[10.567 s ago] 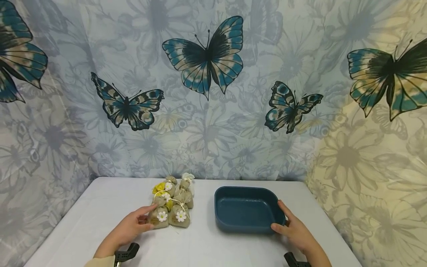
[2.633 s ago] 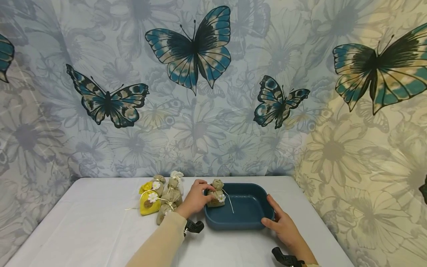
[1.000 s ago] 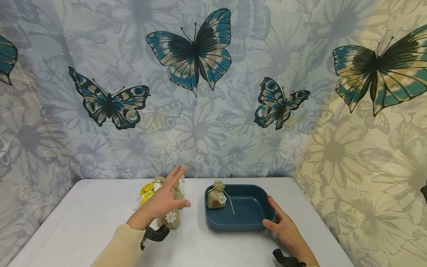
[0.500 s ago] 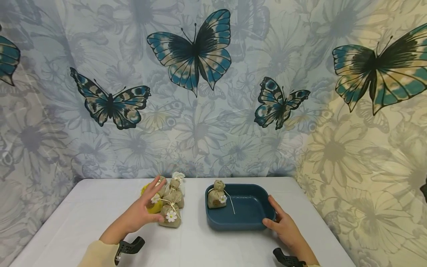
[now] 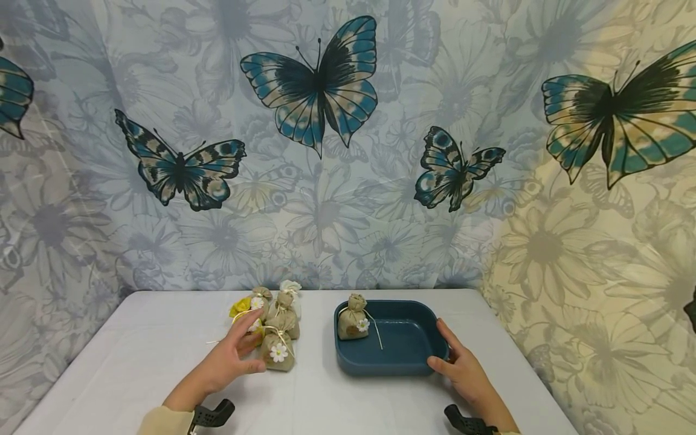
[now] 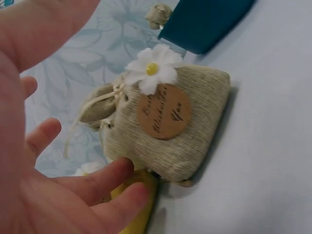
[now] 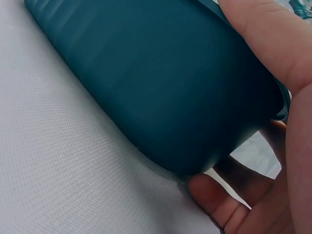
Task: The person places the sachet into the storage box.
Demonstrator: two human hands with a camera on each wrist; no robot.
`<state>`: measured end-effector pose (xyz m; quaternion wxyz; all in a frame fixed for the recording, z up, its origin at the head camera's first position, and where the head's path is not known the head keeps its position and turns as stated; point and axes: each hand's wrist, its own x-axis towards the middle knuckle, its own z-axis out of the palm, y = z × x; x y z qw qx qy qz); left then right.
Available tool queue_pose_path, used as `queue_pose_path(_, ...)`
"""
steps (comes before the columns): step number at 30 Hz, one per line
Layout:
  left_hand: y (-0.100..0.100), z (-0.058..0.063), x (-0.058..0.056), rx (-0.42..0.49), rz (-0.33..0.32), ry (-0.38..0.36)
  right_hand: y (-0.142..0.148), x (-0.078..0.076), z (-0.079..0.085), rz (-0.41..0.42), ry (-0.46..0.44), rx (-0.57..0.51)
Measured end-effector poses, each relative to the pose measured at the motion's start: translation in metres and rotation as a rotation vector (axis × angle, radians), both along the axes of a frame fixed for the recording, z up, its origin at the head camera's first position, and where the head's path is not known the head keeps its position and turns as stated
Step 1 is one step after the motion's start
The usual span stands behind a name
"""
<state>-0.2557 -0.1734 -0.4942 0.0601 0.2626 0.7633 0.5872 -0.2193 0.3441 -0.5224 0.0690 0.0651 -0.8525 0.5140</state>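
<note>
My left hand [image 5: 220, 365] is at the near left side of a front burlap drawstring pouch [image 5: 278, 357], thumb and fingers spread. In the left wrist view the pouch [image 6: 204, 102] bears a white flower and a round brown label; the fingertips are close to it, and whether one touches is unclear. My right hand [image 5: 464, 371] grips the right end of a dark blue rectangular dish [image 5: 391, 367], thumb at the rim and fingers around the side. Another burlap pouch [image 5: 352, 327] stands upright inside the dish's left end.
Behind the front pouch stand several more pouches: burlap ones [image 5: 290, 323], a yellow one [image 5: 239, 308] partly hidden by my left hand, and a white-topped one [image 5: 290, 286]. A white cloth [image 5: 163, 338] covers the table; a butterfly-print curtain hangs behind.
One burlap pouch has gone from the group into the dish, carried and released by my left hand. That hand then came back left and lowered beside the front pouch. My right hand stays on the dish.
</note>
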Motion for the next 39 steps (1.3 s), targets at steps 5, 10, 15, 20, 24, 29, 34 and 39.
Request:
queue_pose_path(5, 0.003, -0.008, 0.001, 0.033, -0.011, -0.044, -0.001, 0.001, 0.001, 0.004, 0.002, -0.002)
queue_pose_path(10, 0.004, -0.013, 0.000, 0.019, -0.018, -0.018, -0.001, 0.001, 0.000, -0.003, -0.016, -0.019)
queue_pose_path(15, 0.004, -0.014, 0.001, -0.030, -0.016, 0.037, 0.000, 0.000, -0.002, -0.002, -0.011, -0.033)
queue_pose_path(20, 0.004, -0.016, 0.001, -0.068, 0.004, 0.055, 0.002, -0.002, -0.004, -0.002, -0.007, -0.022)
queue_pose_path(24, 0.003, -0.018, 0.000, -0.089, -0.007, 0.050, 0.001, -0.001, -0.004, -0.005, -0.008, -0.013)
queue_pose_path(29, 0.002, -0.019, -0.001, -0.106, -0.028, 0.039, 0.001, -0.001, -0.003, -0.008, -0.017, -0.021)
queue_pose_path(34, 0.003, -0.020, -0.001, -0.128, -0.044, 0.046, 0.000, -0.001, -0.002, -0.014, -0.022, -0.010)
queue_pose_path(39, 0.004, -0.021, -0.002, -0.152, -0.044, 0.040, 0.001, 0.000, -0.003, -0.015, -0.021, -0.003)
